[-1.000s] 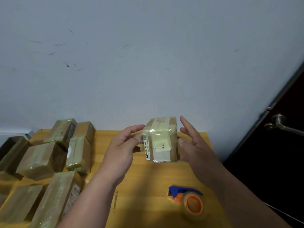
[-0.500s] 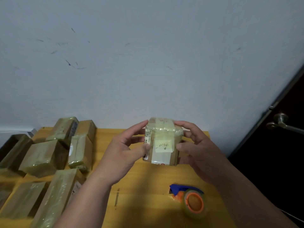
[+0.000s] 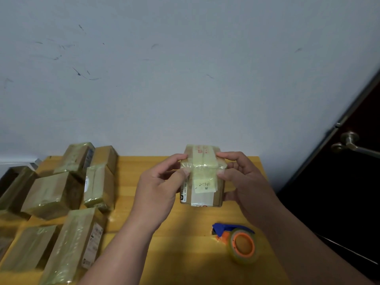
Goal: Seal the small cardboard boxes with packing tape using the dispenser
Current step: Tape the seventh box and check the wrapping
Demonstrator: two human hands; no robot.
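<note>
A small tape-wrapped brown cardboard box [image 3: 202,177] is being pinched at its top edges by both hands, left [image 3: 158,194] and right [image 3: 244,188], over the yellow wooden counter [image 3: 185,254]. A blue-and-orange tape dispenser [image 3: 238,241] is being left lying just in front of the box.

I see a brown cardboard box [image 3: 202,177] wrapped in glossy, wrinkled clear tape, with a matt paper label on its front. Near the table's [image 3: 144,167] right front corner lies the dispenser [image 3: 238,241], blue and orange plastic, its tape roll shiny. The table is smooth yellow wood; the door handle [image 3: 349,144] looks brushed metal.
</note>
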